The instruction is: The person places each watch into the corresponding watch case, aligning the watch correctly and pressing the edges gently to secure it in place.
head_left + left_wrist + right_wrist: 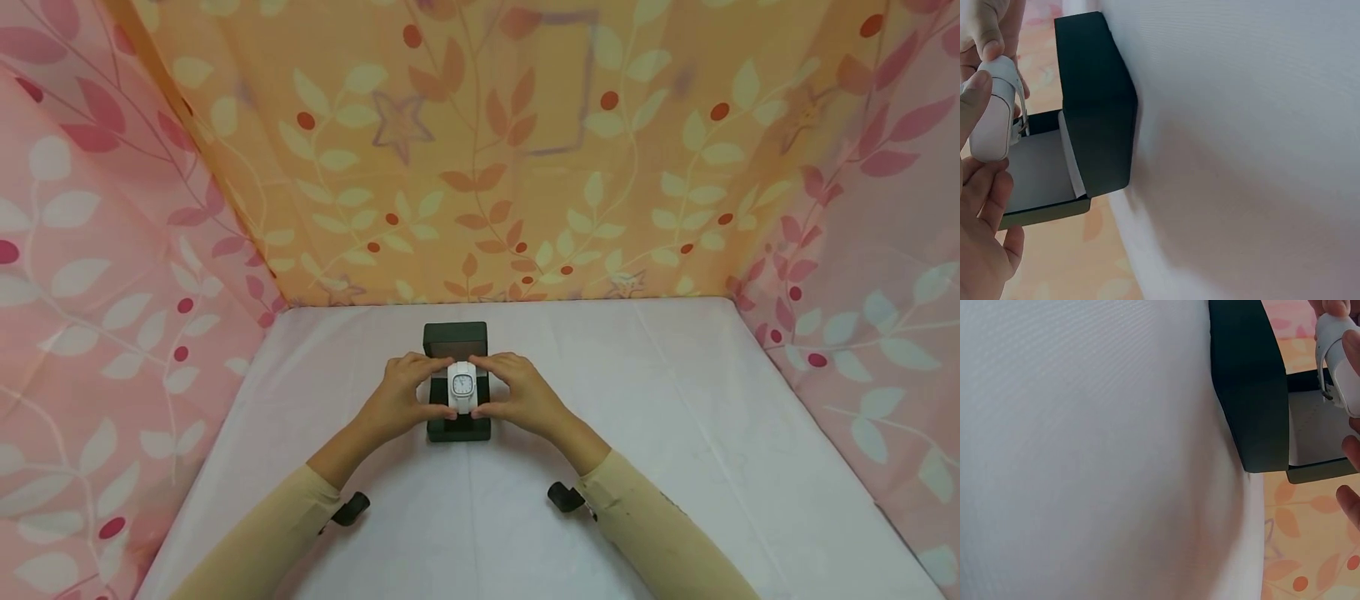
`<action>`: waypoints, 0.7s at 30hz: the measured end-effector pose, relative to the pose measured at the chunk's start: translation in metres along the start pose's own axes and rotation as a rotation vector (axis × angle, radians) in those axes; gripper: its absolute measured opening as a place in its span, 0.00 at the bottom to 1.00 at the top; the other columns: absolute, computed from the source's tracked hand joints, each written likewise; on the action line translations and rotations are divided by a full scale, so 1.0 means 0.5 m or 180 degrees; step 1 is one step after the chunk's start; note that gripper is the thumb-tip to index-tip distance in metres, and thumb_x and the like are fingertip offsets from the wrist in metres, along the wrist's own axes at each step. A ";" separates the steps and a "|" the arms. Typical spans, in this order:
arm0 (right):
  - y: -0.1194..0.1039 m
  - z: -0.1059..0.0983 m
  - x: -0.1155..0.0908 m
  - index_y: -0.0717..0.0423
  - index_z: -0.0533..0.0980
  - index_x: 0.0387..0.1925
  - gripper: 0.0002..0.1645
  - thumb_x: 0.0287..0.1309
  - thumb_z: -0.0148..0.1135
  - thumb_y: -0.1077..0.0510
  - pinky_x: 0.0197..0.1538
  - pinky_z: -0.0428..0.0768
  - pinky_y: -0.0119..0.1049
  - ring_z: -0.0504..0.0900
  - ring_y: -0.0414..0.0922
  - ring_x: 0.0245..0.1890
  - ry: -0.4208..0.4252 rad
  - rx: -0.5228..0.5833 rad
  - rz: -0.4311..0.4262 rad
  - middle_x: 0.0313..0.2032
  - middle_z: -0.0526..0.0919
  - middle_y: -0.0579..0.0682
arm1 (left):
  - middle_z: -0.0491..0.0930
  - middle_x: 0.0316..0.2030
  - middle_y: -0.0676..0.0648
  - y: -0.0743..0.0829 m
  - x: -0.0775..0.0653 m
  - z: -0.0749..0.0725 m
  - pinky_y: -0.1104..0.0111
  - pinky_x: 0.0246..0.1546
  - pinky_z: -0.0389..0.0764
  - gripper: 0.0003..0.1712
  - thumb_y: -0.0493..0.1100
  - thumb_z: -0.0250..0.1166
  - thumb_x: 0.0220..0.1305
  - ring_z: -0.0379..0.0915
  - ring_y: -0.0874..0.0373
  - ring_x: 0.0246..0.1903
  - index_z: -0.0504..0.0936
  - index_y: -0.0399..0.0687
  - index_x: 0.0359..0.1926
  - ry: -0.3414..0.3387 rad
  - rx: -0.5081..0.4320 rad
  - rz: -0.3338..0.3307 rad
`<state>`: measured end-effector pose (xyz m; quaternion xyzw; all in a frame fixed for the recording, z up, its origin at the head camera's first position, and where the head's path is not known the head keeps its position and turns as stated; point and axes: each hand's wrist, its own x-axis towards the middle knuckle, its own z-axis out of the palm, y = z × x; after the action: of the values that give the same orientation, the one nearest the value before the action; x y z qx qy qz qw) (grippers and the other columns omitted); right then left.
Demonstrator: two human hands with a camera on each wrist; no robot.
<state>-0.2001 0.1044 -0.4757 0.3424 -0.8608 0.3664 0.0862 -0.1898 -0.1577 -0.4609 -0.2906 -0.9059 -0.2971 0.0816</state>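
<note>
A white wristwatch (462,384) with a square-cornered dial is held face up between both hands, over an open dark green box (459,433). My left hand (396,398) pinches its left side with thumb and fingers; my right hand (529,398) does likewise on the right. In the left wrist view, the watch's strap (1024,103) and buckle hang beside a rounded white body (990,128), above the box's open inside. The right wrist view shows the same white strap (1320,362) near the box wall (1250,394). Part of the box interior is hidden by the hands.
The box's raised lid (455,333) stands at its far side. A white cloth (637,375) covers the table. Patterned orange curtain (480,167) hangs behind, with pink curtains (97,333) at the sides. Dark wrist-worn devices (351,508) sit under both sleeves.
</note>
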 end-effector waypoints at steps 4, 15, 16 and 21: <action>0.004 0.006 -0.001 0.48 0.73 0.71 0.52 0.43 0.83 0.42 0.69 0.69 0.53 0.76 0.47 0.64 -0.0028 -0.0045 0.0014 0.62 0.82 0.47 | 0.84 0.52 0.46 -0.005 0.000 0.004 0.46 0.65 0.61 0.50 0.56 0.84 0.45 0.71 0.53 0.56 0.77 0.49 0.69 -0.0046 0.0026 -0.0027; 0.008 0.016 0.000 0.47 0.72 0.71 0.51 0.44 0.82 0.41 0.69 0.69 0.55 0.76 0.48 0.64 -0.0203 -0.0112 0.0174 0.62 0.81 0.48 | 0.84 0.51 0.46 -0.020 -0.004 0.018 0.46 0.64 0.61 0.49 0.56 0.84 0.44 0.72 0.53 0.55 0.78 0.49 0.68 -0.0098 0.0034 -0.0076; 0.009 0.017 0.000 0.47 0.72 0.71 0.51 0.45 0.82 0.41 0.70 0.68 0.55 0.75 0.48 0.64 -0.0223 -0.0121 0.0198 0.62 0.81 0.47 | 0.84 0.51 0.46 -0.021 -0.004 0.019 0.46 0.64 0.61 0.49 0.56 0.84 0.44 0.72 0.53 0.55 0.78 0.49 0.68 -0.0101 0.0024 -0.0077; 0.012 0.021 0.002 0.46 0.72 0.71 0.51 0.45 0.82 0.42 0.70 0.68 0.55 0.75 0.48 0.65 -0.0280 -0.0129 0.0276 0.63 0.80 0.47 | 0.84 0.51 0.46 -0.024 -0.004 0.022 0.45 0.65 0.61 0.49 0.57 0.84 0.44 0.72 0.53 0.54 0.78 0.49 0.68 -0.0111 0.0037 -0.0096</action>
<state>-0.2037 0.0996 -0.4864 0.3188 -0.8851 0.3369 0.0393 -0.1947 -0.1601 -0.4761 -0.2816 -0.9131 -0.2880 0.0629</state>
